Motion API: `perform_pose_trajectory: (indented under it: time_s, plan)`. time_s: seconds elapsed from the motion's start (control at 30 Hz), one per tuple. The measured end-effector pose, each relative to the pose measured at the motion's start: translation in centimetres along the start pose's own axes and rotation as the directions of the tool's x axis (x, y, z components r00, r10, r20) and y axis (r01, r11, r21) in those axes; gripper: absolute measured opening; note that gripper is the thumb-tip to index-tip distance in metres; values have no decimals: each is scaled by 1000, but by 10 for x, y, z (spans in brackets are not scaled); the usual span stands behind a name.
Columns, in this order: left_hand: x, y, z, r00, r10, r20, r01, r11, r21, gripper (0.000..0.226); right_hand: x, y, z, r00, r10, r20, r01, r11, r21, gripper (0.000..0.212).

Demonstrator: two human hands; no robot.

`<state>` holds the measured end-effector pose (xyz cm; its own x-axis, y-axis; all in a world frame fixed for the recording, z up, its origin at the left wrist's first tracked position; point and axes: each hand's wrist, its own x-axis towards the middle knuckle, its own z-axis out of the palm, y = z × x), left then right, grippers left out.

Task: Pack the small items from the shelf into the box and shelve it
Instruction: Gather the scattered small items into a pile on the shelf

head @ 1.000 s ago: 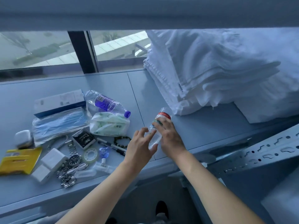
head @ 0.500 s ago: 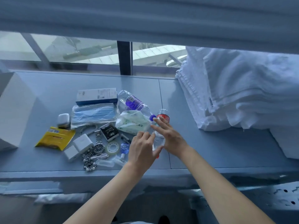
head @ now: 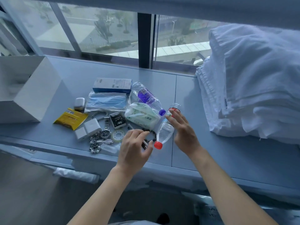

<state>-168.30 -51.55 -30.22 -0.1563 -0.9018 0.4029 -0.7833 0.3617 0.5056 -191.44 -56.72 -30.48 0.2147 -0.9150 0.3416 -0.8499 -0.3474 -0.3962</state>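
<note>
A: What is nearest?
B: Two bare forearms reaching over the shelf point(head: 211, 153) edge. The left hand point(head: 134, 148) hovers with fingers point(head: 138, 132) spread and loose over a dark bead bracelet point(head: 150, 135), gripping nothing I can make out.

A: And the right hand point(head: 185, 133)?
B: Flat and released, fingertips on a red-capped bottle point(head: 164, 133) lying on its side.

A: Farther back?
B: A watch point(head: 105, 131), tape roll point(head: 118, 135) and two white chargers point(head: 88, 129); then a yellow packet point(head: 71, 118), tissue pack point(head: 141, 115), purple-label bottle point(head: 146, 97), masks point(head: 106, 100) and a blue carton point(head: 112, 85).

A: The box point(head: 27, 93)?
B: White, on the shelf at far left, apart from the items. Folded white towels point(head: 253, 78) are stacked right.
</note>
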Motion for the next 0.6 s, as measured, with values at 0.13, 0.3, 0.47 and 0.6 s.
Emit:
perform_pose_trajectory:
  time_s: [0.13,0.3,0.47,0.6]
  plan:
    - [0,-17,-14,998,-64,8,64,998,13,39,7,-21,0,1000,-20,-8,20,1000,-12,85]
    - [5,-47,-39,996,-84,29,83,997,2,38,26,-60,3,1000,-11,-14,11,1000,3,88]
    - [16,-85,-70,997,-52,53,52,999,-15,38,38,-108,21,1000,21,-17,-20,999,44,76]
    - [26,-109,-79,991,49,128,-44,998,-39,40,29,-133,41,995,96,-12,-95,994,50,64]
